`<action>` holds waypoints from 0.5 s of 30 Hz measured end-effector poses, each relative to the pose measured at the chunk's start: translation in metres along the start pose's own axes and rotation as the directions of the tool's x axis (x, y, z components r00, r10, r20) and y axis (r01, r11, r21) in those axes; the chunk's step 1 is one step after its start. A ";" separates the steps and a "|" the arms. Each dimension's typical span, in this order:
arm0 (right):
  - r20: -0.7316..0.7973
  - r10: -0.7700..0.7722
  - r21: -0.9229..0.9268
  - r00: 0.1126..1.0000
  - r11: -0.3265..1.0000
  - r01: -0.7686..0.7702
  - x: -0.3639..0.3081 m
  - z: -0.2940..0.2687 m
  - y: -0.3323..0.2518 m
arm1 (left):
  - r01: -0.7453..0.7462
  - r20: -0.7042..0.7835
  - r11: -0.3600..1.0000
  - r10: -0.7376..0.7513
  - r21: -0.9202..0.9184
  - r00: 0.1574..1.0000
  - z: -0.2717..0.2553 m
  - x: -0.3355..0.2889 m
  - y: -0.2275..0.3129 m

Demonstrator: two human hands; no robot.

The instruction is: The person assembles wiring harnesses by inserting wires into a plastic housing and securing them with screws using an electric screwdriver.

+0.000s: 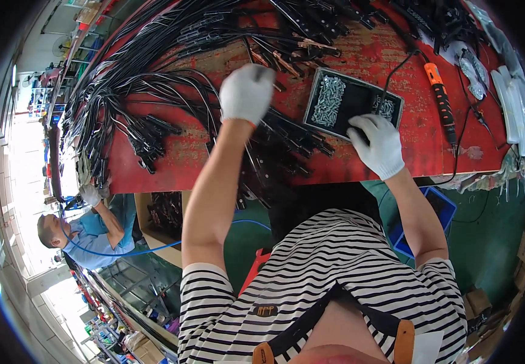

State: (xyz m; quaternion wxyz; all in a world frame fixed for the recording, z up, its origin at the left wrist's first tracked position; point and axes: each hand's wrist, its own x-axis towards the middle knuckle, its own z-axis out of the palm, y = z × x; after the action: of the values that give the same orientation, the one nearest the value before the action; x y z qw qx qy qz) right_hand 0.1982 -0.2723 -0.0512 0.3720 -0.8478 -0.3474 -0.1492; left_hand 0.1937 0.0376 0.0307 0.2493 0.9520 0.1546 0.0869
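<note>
Black cables [153, 57], screws [329, 102] and a worn red workbench [417, 142] show a workshop.

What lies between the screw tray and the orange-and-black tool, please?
The head view shows worn red tabletop between the screw tray and the tool, with a black cord crossing that stretch's upper part.

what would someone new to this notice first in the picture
Probably the worn red table, with a great spread of black cables fanning across its left side. Next comes the dark tray of small silvery fasteners, with the white-gloved right hand at its near edge and the white-gloved left hand off to its left. The orange-and-black tool right of the tray also stands out.
</note>
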 end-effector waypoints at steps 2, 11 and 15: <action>-0.026 -0.017 0.005 1.000 1.000 0.017 -0.003 -0.001 -0.001 | 0.115 -0.021 0.992 -0.114 0.046 0.993 -0.010 0.034 -0.037; 0.023 0.014 -0.121 1.000 0.993 -0.011 0.095 0.006 -0.017 | 0.450 -0.086 0.889 -0.457 -0.089 0.885 0.012 0.145 -0.159; 0.093 0.025 -0.339 0.995 0.941 0.008 0.156 0.049 0.015 | 0.527 0.079 0.569 -0.629 -0.631 0.774 0.014 0.172 -0.186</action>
State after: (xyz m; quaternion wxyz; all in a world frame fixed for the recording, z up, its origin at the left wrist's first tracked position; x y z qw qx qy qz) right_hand 0.3198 -0.1695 -0.0130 0.2042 -0.9067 -0.3305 -0.1643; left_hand 0.3123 0.2430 -0.0596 0.5496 0.7009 0.4387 0.1195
